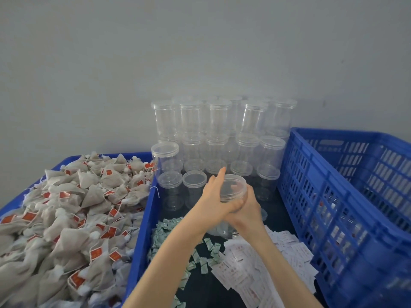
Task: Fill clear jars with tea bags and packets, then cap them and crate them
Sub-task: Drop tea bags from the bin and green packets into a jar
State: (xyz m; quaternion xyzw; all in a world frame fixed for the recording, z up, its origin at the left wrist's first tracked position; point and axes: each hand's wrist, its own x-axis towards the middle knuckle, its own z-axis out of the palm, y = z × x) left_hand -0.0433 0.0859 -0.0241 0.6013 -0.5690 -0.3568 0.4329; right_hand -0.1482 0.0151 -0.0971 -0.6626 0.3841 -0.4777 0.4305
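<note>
I hold a clear capped jar (231, 196) above the dark table, in front of the jar stack. My right hand (246, 210) grips its body from below and the right. My left hand (213, 201) lies against its left side with fingers stretched up past the clear lid (233, 185); its thumb wraps under the rim. The jar looks empty. A heap of pyramid tea bags (66, 214) with red tags fills the blue tray (142, 236) at the left. Small green packets (200, 258) and white packets (255, 270) lie loose on the table under my forearms.
Stacked clear capped jars (222, 130) stand against the grey wall behind my hands. A tall blue slatted crate (344, 207) at the right holds several filled jars seen dimly through its side. The crate wall stands close to my right arm.
</note>
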